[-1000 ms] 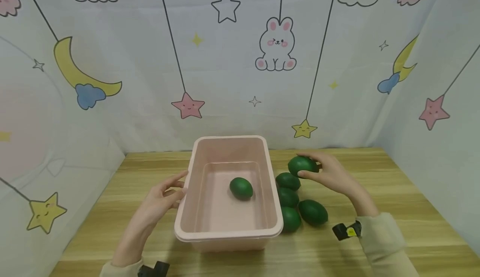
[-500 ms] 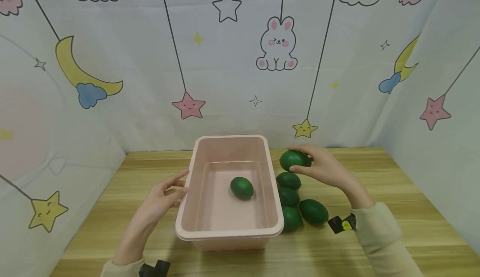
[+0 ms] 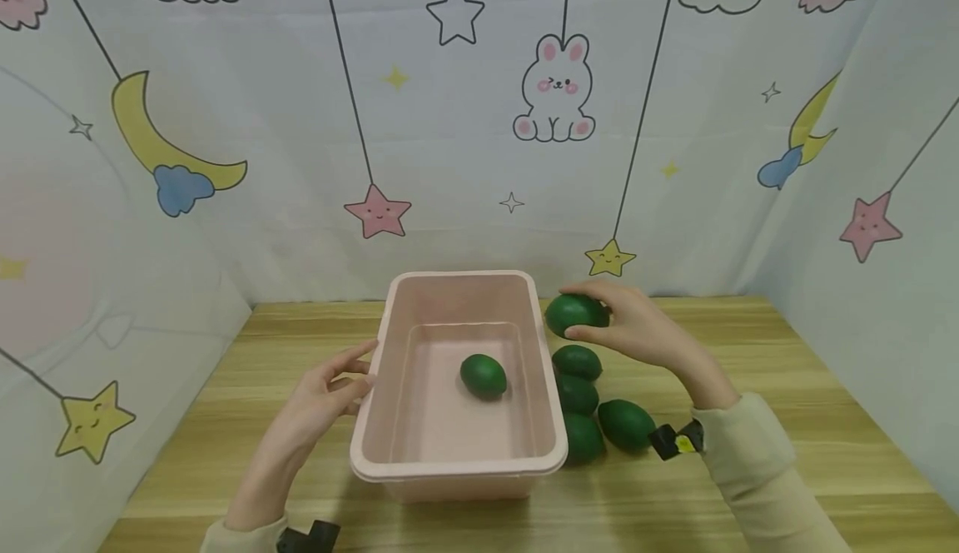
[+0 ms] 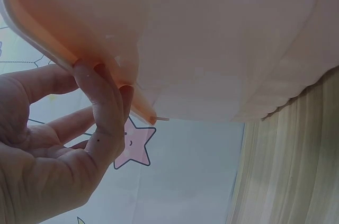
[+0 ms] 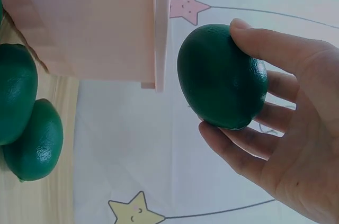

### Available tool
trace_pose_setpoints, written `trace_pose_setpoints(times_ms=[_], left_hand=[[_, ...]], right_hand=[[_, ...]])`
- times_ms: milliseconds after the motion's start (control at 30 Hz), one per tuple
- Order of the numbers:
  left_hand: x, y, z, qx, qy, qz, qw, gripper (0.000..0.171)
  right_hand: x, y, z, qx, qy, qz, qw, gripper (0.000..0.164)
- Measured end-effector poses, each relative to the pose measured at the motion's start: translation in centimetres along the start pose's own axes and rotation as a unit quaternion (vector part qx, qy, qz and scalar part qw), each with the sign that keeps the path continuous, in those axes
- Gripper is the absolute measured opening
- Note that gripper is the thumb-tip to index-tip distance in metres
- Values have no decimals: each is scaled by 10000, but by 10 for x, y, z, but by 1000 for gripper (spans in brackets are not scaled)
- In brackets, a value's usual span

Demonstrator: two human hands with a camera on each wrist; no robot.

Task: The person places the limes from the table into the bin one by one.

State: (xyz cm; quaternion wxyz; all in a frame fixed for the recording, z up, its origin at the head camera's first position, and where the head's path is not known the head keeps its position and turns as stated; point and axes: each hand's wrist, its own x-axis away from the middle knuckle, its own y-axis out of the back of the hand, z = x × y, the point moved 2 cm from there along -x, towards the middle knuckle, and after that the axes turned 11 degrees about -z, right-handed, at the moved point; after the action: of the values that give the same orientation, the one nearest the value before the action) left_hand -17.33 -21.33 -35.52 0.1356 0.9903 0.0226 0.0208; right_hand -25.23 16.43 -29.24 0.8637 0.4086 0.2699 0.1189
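Note:
My right hand (image 3: 648, 330) grips a dark green lime (image 3: 575, 314) between thumb and fingers, raised beside the box's far right corner. In the right wrist view the lime (image 5: 218, 75) is off the table, a short gap from the box rim (image 5: 162, 33). With its thumb and fingers, my left hand (image 3: 310, 403) holds the left rim of the pink plastic box (image 3: 459, 471). From the left wrist view, the fingers (image 4: 108, 110) curl at the rim's underside. One lime (image 3: 483, 376) lies on the box floor.
Several more limes, among them a near one (image 3: 626, 425) and a far one (image 3: 577, 362), lie on the wooden table (image 3: 300, 328) against the box's right side. A patterned white cloth (image 3: 464, 145) hangs behind the table and at both sides.
My right hand has carried its lime left and slightly up, toward the box's far right corner. The left hand, the box and the other limes stay in place.

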Motion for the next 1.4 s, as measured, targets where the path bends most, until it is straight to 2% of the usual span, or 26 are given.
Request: trace_pose_setpoints(times_ms=[300, 967, 1400], left_hand=[[0, 0, 0, -34, 7, -20, 10000, 58], [1, 0, -1, 5, -5, -61, 10000, 58], [1, 0, 1, 2, -7, -67, 10000, 58]], right_hand=[[-9, -2, 10, -35, 190, 100, 9998, 52], [-28, -14, 24, 228, 294, 264, 9990, 58], [-44, -19, 35, 368, 743, 447, 9956, 55]])
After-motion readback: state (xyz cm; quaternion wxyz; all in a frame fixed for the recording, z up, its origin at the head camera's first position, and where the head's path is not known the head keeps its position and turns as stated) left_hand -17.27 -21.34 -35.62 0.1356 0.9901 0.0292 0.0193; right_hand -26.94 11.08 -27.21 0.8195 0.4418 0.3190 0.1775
